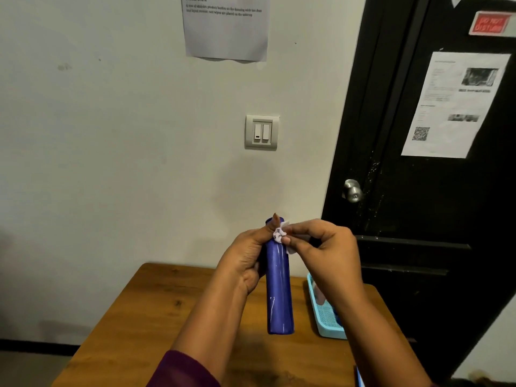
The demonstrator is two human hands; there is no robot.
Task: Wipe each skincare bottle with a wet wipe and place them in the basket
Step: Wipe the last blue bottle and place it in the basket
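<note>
My left hand (247,256) grips a tall blue-purple bottle (279,289) near its upper end and holds it upright above the wooden table (156,311). My right hand (326,247) pinches a small crumpled white wet wipe (280,233) against the top of the bottle. A light blue mesh basket (329,328) stands on the table at the right, partly hidden behind my right forearm, with some items inside that I cannot make out.
A white wall with a light switch (262,132) and a taped paper sheet (226,26) rises behind the table. A black door (424,163) with a metal knob (352,190) stands at the right. A blue object edge (359,377) shows at the bottom.
</note>
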